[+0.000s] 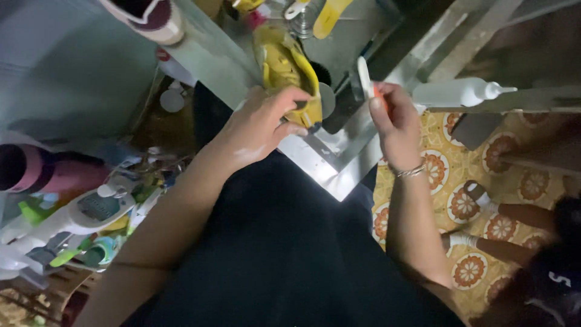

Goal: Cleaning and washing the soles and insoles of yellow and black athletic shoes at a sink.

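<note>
Yellow shoe (289, 68): soft and bent, bright yellow, a bit shiny. It sits over the edge of the metal sink (357, 36), right in front of the person.
Left hand (261, 124): fingers curled tight round the low end of the yellow shoe, thumb on the side. It has a firm hold.
Right hand (394, 121): fingers closed round the orange handle of a small brush (365, 77). The white, thin top part sticks up out of the fist, just beside the shoe but not touching it.
Wrist: a thin, shiny bracelet (411, 172) goes round the right wrist.
Sink: grey metal, smooth, with straight edges and a bright shiny corner (330, 175).
Bottle: a white plastic bottle (457, 94) with a pointy cap lies on its side on the ledge near the right hand.
Floor: yellow floor tiles (451, 169) with round orange flower shapes.
Left side: a messy heap of plastic things (91, 224), white, green and pink.
</note>
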